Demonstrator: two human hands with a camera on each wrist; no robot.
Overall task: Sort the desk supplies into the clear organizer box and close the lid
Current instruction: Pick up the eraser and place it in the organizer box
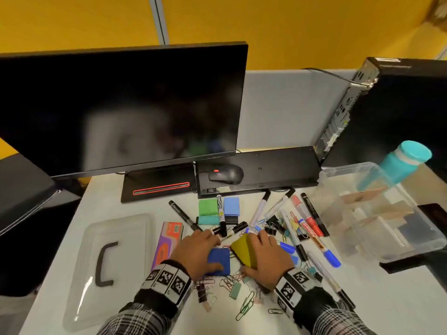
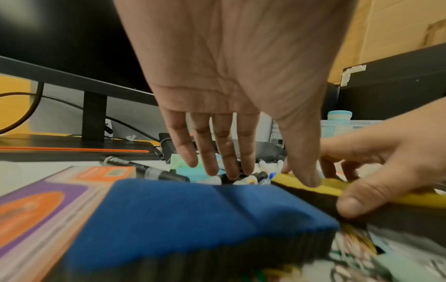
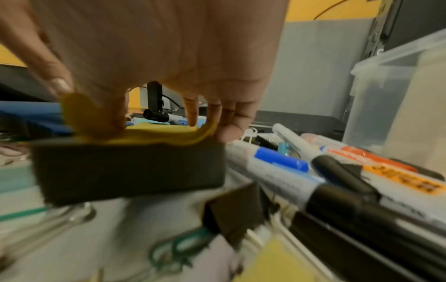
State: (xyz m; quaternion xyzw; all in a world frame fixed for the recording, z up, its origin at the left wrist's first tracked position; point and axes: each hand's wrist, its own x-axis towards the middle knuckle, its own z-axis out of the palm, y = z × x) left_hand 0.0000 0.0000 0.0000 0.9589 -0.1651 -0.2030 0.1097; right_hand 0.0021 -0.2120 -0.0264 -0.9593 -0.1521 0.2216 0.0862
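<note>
Right hand [image 1: 263, 258] grips the yellow eraser [image 1: 244, 252]; left hand [image 1: 197, 252] lies flat over the blue eraser [image 1: 219, 262], labels unreadable

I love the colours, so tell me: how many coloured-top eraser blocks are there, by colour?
yellow block: 1
dark blue block: 1
light blue block: 1
green block: 1
teal block: 1
Total: 5

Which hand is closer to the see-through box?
Right. The right hand grips the yellow eraser in the middle of the desk, on the side where the clear organizer box stands. The left hand rests over the blue eraser, farther from the box.
</note>
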